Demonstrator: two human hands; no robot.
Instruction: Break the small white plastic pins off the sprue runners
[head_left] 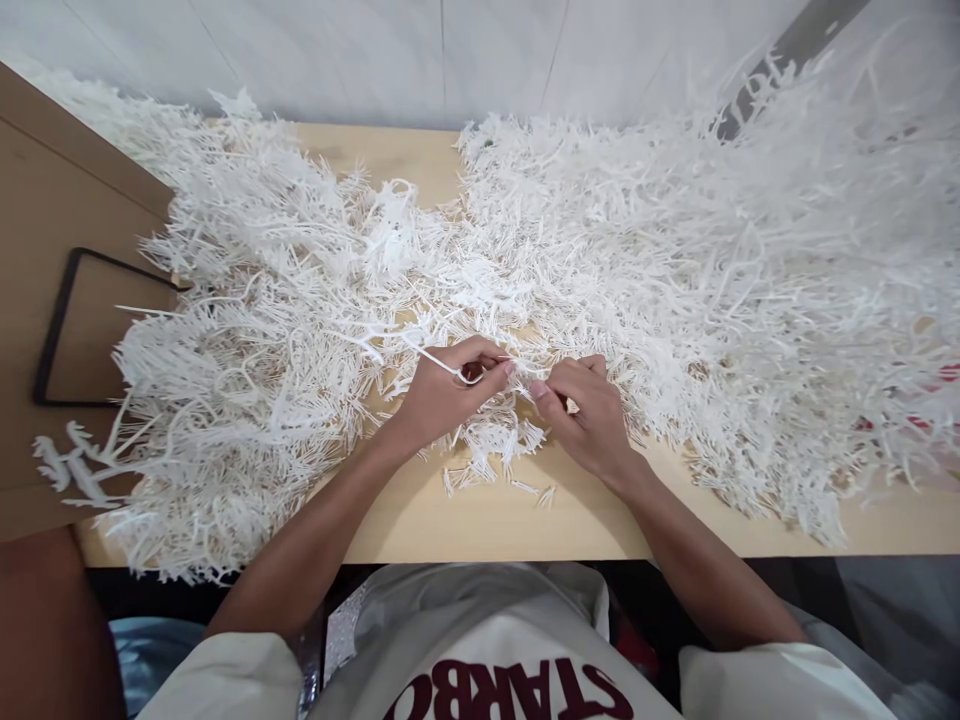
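White plastic-looking branched strands, like moulded sprues, cover much of the table. My left hand [466, 380] is closed in a pinch on one white branched strand [439, 362], which trails up and left from the fingers. Close by on the right, my right hand [581, 405] has its thumb and fingers pressed together; what they hold, if anything, is too small to make out. Fine white tips show between the two hands. Beneath them lies a small loose heap of short white pieces [495, 440], with a few scattered bits nearer the table's front edge.
Large tangled piles of white strands rise at the left [247, 380] and right [712, 280]. A brown board [90, 200] and a black metal frame [56, 330] stand at the far left. The wooden table [450, 530] ends at a pale wall [375, 60].
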